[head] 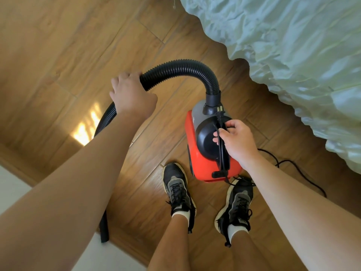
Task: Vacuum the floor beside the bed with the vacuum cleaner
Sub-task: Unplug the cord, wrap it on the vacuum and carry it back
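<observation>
**Gripping hose and handle, with a loose cord underfoot**

Tripping is the nearest risk. The black cord [312,182] loops over the floor [58,45] at the right and runs in behind the right shoe [237,204], so a step back or a tug on the machine could catch it. Its plug [219,109] appears to sit on top of the body, which suggests no power yet. The bed [293,45] fills the far right, and its ruffled cover hangs low, so suction near it could draw the fabric in. The hose [181,66] arcs sharply and might kink if pulled.

The left hand [132,94] is curled round the hose at the left. The right hand [237,139] is wrapped round the top handle [226,161] of the red vacuum cleaner [203,169], pinning a stretch of cord against it. The machine is just beyond the feet, beside the bed; whether it rests on the floor I cannot tell.

Counted: one vacuum cleaner, one hose, one nozzle [104,229] near left, one cord, one plug, one bed, two hands, two shoes, the other being the left shoe [176,184].
</observation>
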Demonstrator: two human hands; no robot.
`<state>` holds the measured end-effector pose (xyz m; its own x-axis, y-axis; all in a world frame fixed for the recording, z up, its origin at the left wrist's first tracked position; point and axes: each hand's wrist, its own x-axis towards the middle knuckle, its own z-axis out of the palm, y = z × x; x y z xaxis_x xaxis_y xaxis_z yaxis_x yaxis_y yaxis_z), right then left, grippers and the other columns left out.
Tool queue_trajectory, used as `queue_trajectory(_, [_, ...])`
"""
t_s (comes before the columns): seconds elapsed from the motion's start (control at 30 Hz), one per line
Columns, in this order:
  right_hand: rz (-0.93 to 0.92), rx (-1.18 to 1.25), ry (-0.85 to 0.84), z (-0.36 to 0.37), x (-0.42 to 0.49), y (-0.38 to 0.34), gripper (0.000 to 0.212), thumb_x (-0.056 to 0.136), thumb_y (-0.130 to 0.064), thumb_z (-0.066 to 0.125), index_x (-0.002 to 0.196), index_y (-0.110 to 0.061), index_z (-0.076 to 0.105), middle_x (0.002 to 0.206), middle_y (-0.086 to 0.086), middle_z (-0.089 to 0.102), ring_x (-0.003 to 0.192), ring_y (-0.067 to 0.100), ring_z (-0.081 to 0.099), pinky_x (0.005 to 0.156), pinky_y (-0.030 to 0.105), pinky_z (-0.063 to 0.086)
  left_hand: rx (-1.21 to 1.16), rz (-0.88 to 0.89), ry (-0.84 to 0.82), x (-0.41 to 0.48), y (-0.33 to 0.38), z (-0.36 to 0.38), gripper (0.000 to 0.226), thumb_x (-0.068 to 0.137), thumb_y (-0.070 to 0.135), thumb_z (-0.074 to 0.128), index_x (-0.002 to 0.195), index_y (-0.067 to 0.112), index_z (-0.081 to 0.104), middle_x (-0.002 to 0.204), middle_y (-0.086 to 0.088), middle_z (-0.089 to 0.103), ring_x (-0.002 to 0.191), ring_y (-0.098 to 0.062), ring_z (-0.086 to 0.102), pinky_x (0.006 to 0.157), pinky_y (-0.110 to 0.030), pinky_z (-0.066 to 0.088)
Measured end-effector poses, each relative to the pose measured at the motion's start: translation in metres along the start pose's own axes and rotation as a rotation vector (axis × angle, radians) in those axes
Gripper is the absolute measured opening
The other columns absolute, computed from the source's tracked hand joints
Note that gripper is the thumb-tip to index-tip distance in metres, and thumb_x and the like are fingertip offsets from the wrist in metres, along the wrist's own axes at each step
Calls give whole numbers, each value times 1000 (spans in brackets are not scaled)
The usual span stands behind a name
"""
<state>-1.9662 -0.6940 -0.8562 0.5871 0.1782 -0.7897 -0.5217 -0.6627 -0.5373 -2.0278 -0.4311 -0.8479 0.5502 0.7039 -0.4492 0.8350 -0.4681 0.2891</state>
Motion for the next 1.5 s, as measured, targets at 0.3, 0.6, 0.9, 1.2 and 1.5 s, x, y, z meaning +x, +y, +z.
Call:
queue_trajectory(0.3, [-45, 13, -6, 0, 4, 10, 14, 100, -14, 60, 114, -17, 58, 91, 2, 78, 82, 14, 77, 89, 46, 60, -196, 43, 23, -50, -10, 1, 56, 81, 23, 71, 136, 30, 59, 111, 1, 51, 103, -21, 34, 96, -42, 39])
queue_trajectory(0.6, [-116, 5, -13, 0, 7, 19, 15, 101, -16, 59, 116, -19, 57, 93, 1, 78, 80, 15, 77, 87, 45, 61, -407, 0, -154, -100, -10, 8, 91, 78, 5, 71, 151, 44, 34, 129, 14, 54, 118, -13, 51, 105, -32, 41])
queue_trajectory(0.9, [-215, -88, -58, -8, 9, 24, 12, 101, -21, 58, 113, -21, 55, 88, 2, 77, 77, 18, 75, 79, 44, 62, -530, 32, -171, -143, -5, 38, 110, 75, -18, 47, 159, 45, 15, 141, 23, 33, 127, 7, 31, 93, 2, 24])
queue_trajectory(1.2, [-376, -304, -27, -13, 13, 34, 21, 102, -28, 57, 121, -22, 55, 96, -5, 72, 86, 7, 71, 70, 19, 56, -717, -36, -93, -173, 11, 74, 89, 77, -1, 58, 157, 18, 24, 132, 12, 50, 111, 3, 50, 99, -14, 44])
queue_trajectory(1.5, [-422, -260, 9, -7, 15, 42, 18, 99, -32, 55, 116, -25, 54, 93, 1, 75, 84, 17, 73, 81, 43, 61, -771, -67, -47, -187, -2, 120, 64, 75, 22, 73, 137, 20, 59, 149, -8, 52, 141, -21, 47, 117, -46, 38])
